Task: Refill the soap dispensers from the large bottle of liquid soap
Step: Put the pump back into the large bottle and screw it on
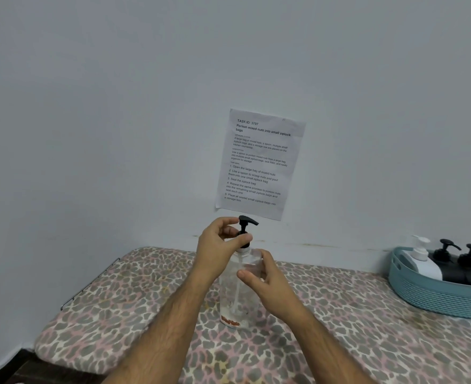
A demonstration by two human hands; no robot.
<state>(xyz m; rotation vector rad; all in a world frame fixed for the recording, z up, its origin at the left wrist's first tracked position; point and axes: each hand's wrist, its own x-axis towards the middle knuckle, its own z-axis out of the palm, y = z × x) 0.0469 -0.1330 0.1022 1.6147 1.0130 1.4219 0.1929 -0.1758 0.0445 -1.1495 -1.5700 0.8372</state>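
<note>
A clear plastic soap dispenser (235,297) stands upright on the leopard-print table cover (134,306), with a black pump head (247,222) on top. My left hand (219,246) pinches the black pump collar at the neck with thumb and fingers. My right hand (262,275) wraps around the upper body of the bottle, thumb across its front. The bottle looks almost empty, with a thin tube inside and a reddish label strip near its base.
A teal ribbed basket (436,293) sits at the right edge, holding a white pump bottle (421,259) and two black pump bottles (461,266). A printed sheet (259,164) is taped to the grey wall behind. The table's left edge drops off near a metal rail (90,284).
</note>
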